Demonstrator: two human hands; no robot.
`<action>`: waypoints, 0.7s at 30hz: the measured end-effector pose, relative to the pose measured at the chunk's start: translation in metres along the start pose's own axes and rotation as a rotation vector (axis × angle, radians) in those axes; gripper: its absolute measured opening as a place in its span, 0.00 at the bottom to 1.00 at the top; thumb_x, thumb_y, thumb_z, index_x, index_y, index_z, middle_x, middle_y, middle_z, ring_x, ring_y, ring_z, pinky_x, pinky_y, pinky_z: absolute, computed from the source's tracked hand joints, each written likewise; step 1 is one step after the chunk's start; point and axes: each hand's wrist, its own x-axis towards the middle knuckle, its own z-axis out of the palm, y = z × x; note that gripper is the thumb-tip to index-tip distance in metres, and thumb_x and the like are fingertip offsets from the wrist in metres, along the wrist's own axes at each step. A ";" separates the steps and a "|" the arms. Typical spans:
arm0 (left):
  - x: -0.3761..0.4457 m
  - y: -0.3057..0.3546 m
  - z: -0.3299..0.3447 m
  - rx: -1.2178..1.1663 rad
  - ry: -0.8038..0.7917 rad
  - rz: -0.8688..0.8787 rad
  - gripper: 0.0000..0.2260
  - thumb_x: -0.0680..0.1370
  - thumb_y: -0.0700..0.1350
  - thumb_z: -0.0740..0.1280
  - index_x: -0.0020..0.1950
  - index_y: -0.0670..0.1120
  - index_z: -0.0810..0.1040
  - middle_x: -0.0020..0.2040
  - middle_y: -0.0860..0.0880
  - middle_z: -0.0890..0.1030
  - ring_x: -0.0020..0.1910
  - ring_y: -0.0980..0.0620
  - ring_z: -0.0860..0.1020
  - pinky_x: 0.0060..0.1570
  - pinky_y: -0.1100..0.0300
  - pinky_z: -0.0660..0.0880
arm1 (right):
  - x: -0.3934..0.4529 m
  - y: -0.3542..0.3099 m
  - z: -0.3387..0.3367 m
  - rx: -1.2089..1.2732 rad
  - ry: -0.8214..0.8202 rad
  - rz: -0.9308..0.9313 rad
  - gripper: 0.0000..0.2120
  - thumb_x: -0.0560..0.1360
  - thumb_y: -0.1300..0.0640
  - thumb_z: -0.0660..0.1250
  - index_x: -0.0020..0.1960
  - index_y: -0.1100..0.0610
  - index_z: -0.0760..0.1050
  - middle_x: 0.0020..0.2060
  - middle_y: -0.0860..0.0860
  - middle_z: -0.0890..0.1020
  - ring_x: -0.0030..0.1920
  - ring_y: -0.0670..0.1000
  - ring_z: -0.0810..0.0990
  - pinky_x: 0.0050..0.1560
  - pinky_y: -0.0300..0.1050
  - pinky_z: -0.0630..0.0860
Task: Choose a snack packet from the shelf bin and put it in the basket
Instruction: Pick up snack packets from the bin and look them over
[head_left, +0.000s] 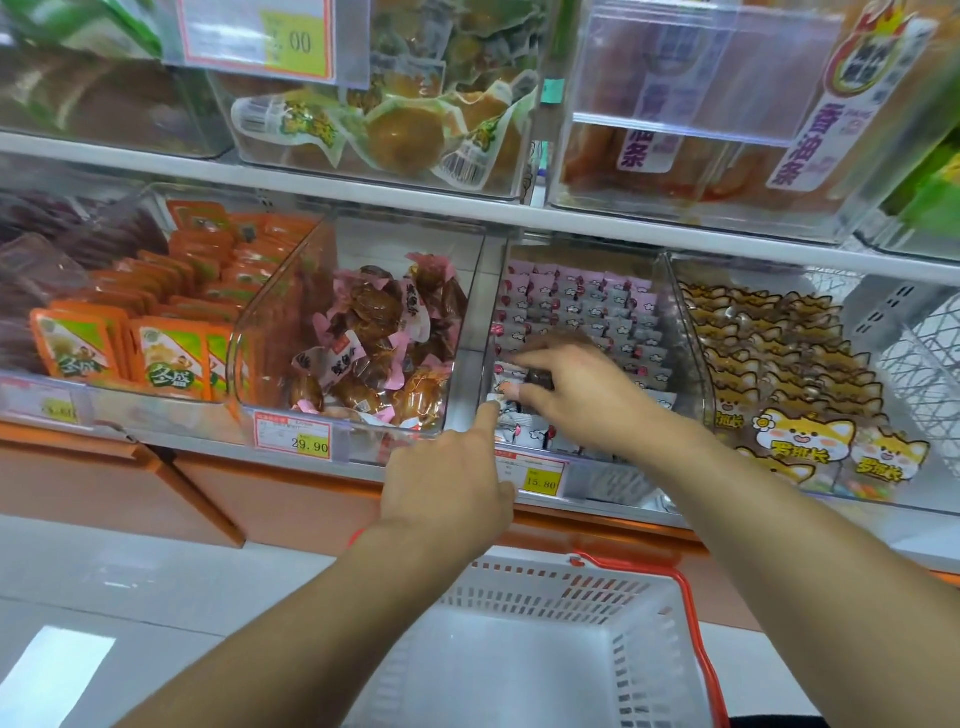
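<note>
Your right hand (576, 395) reaches into the bin (582, 332), seemingly pinching a small packet (540, 378); your left hand (447, 478) points, holding nothing. The basket (524, 665) waits below, unfilled.

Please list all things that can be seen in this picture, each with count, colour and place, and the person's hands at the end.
small snack packets: many, white and pink, clear bin at centre-right of lower shelf
orange packets: many, orange and green, lower bin to the left
brown wrapped snacks: many, brown with pink, bin left of centre
fox-face packets: many, yellow and brown, bin at right
price tags: several, red and yellow, on bin fronts
upper bins: several, clear, top shelf
basket: one, white with red handle, below the shelf
left hand: index finger extended toward the bin front
right hand: inside the bin, gripping a packet
</note>
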 end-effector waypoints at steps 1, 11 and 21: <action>0.000 0.000 -0.001 -0.006 0.007 -0.005 0.36 0.79 0.59 0.66 0.81 0.57 0.50 0.48 0.48 0.83 0.50 0.43 0.82 0.44 0.52 0.70 | 0.001 0.002 -0.003 0.041 0.039 0.006 0.19 0.81 0.48 0.67 0.70 0.51 0.77 0.67 0.50 0.80 0.63 0.51 0.80 0.61 0.42 0.73; 0.002 0.005 -0.008 -0.082 0.062 0.005 0.41 0.79 0.60 0.66 0.81 0.63 0.39 0.30 0.55 0.73 0.30 0.55 0.72 0.26 0.58 0.60 | 0.004 0.017 0.007 0.072 0.148 0.163 0.04 0.77 0.50 0.73 0.51 0.45 0.82 0.45 0.44 0.85 0.40 0.44 0.83 0.45 0.46 0.82; 0.016 0.009 -0.010 0.001 -0.057 -0.022 0.49 0.71 0.74 0.65 0.83 0.59 0.44 0.51 0.48 0.81 0.49 0.43 0.81 0.38 0.54 0.71 | -0.009 0.014 0.000 0.377 0.425 0.168 0.01 0.77 0.52 0.73 0.46 0.47 0.82 0.39 0.40 0.83 0.40 0.39 0.80 0.38 0.33 0.73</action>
